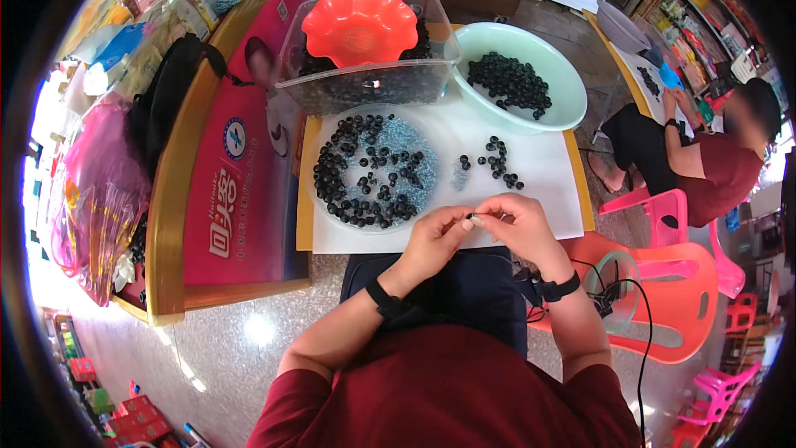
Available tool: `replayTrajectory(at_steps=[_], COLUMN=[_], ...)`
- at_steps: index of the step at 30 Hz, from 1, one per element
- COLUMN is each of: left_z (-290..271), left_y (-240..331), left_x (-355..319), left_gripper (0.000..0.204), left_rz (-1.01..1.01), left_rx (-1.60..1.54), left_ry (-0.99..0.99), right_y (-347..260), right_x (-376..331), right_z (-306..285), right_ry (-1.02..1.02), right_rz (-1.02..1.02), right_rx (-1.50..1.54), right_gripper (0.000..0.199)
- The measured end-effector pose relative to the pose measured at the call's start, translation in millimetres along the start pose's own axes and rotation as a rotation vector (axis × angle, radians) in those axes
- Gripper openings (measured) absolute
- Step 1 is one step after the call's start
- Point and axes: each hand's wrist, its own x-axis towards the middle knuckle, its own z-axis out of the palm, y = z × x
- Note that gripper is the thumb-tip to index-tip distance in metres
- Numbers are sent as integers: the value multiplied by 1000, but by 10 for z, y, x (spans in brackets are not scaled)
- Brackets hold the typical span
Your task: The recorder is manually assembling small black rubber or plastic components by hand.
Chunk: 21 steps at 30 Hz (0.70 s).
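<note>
Small black round bead (470, 216), pinched, both fingers (454, 217)

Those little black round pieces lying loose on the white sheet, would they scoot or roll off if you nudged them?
Probably. The loose black pieces look small and rounded, so a nudge would likely scatter them across the smooth white sheet. They seem light: the left hand and right hand pinch one between fingertips. Being so small, they could easily slip away.

Small table (580, 199) under white sheet (543, 174)
</note>
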Motion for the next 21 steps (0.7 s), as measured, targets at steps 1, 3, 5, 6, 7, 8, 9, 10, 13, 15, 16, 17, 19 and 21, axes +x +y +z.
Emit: replayTrajectory(at_steps=[1, 3, 5, 6, 7, 8, 9, 10, 13, 15, 16, 17, 19, 21], left_z=[5, 12, -1, 1, 7, 16, 16, 2, -33, -26, -18, -8, -1, -5], left_y=[6, 15, 23, 29, 40, 57, 68, 58, 8, 4, 13, 28, 45, 46], left_x=[-3, -15, -27, -28, -28, -29, -34, -31, -9, 1, 6, 9, 10, 6], left_gripper=[24, 24, 25, 25, 25, 25, 26, 26, 26, 26, 26, 26, 26, 26], left_rz=[-1, -13, -46, -80, -80, -92, -106, -108, -122, -139, -140, -134, -128, -138], left_rx=[1, -34, -54, -78, -78, -106, -134, -134, -274, -346, -348, -332, -318, -334], left_ry=[-3, -5, -29, -55, -57, -43, -28, -29, -58, -59, -61, -55, -50, -35], right_y=[-13, 1, 17, 35, 45, 43, 37, 34, 105, 114, 117, 119, 115, 118], right_x=[-23, -61, -81, -89, -92, -83, -72, -65, -94, -89, -87, -86, -84, -85], right_z=[26, 21, 27, 32, 32, 24, 21, 23, 87, 82, 77, 72, 72, 84], right_ry=[30, 43, 53, 61, 69, 71, 76, 79, 77, 78, 78, 79, 78, 87], right_rz=[-104, -118, -136, -189, -242, -242, -390, -538, -523, -536, -549, -547, -562, -574], right_rx=[-128, -148, -168, -175, -183, -183, -277, -370, -330, -337, -344, -345, -392, -440], right_gripper=[12, 12, 12, 11, 11, 11, 15, 19, 24, 26, 27, 27, 28, 28])
